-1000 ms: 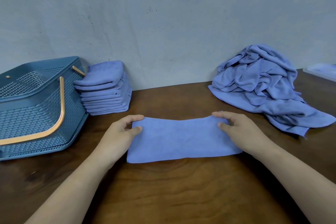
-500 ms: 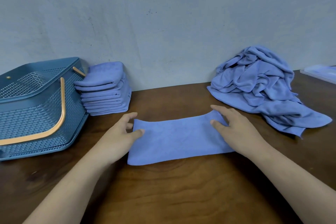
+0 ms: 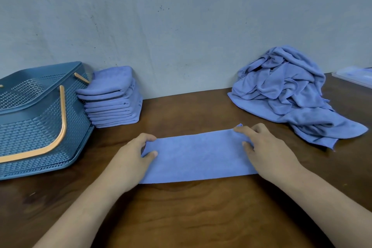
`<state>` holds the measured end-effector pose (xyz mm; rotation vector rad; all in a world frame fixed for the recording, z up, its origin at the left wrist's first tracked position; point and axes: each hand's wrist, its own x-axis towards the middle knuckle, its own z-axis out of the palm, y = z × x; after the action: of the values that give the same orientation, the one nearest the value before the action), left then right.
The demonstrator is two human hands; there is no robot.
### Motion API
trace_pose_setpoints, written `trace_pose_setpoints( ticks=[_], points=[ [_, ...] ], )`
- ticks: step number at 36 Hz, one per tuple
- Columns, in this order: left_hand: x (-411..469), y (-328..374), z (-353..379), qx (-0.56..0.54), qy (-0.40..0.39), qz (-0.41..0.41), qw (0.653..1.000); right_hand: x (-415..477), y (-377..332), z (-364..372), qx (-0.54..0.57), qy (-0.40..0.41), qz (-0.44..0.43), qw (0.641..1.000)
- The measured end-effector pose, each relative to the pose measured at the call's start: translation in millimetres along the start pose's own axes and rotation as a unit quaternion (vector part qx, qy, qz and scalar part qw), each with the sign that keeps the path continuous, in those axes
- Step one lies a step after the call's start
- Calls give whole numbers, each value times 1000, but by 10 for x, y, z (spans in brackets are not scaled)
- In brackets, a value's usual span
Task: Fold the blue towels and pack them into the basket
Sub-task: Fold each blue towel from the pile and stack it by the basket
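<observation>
A blue towel (image 3: 198,157), folded into a long strip, lies flat on the wooden table (image 3: 201,217) in front of me. My left hand (image 3: 130,159) pinches its left end, thumb on top and fingers curled over the far edge. My right hand (image 3: 269,151) holds the right end between thumb and fingers, and the far right corner stands up slightly. A teal plastic basket (image 3: 30,127) with orange handles sits at the left. A stack of folded blue towels (image 3: 112,98) leans beside it against the wall.
A heap of unfolded blue towels (image 3: 285,94) sits at the back right of the table. A clear plastic lid or tray (image 3: 354,75) lies at the far right edge. A grey wall closes the back of the table.
Both hands loosened their fingers half a second ago and now grip the towel's ends again. The strip has shifted slightly and lies flatter.
</observation>
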<state>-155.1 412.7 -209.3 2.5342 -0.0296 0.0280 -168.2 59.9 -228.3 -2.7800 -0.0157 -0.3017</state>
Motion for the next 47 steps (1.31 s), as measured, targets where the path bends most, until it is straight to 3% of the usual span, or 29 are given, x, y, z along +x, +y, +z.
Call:
trace_pose_setpoints(
  ticks=[4, 7, 9, 11, 13, 17, 25, 34, 39, 43, 47],
  points=[
    [-28, 31, 11, 35, 6, 33, 999, -66, -83, -6, -72, 11, -11, 997],
    [-79, 135, 14, 82, 93, 62, 990, -85, -186, -52, -109, 91, -54, 988],
    [-151, 291, 81, 118, 124, 137, 976, -80, -343, -46, -76, 78, -115, 987],
    [-213, 470, 225, 110, 73, 202, 971, -92, -542, 8, -8, -21, -150, 988],
    [-220, 551, 398, 110, -12, 209, 972, -92, -650, 81, -6, -101, -149, 984],
    [-154, 445, 482, 184, -110, 182, 960, -75, -565, 94, -39, -151, -134, 979],
    [-13, 227, 234, 194, -140, 116, 964, 9, -193, -28, -27, -192, -69, 979],
    [13, 246, 158, 195, -147, 101, 965, -16, -131, -50, -29, -187, -46, 981],
    [22, 610, 316, 243, -63, 191, 949, -5, -133, -64, -28, -195, -49, 979],
    [132, 935, 529, 190, -140, 277, 931, -3, -121, -55, -23, -199, -60, 978],
    [199, 890, 693, 198, -166, 285, 923, 31, -36, -72, -16, -189, -73, 979]
  ],
)
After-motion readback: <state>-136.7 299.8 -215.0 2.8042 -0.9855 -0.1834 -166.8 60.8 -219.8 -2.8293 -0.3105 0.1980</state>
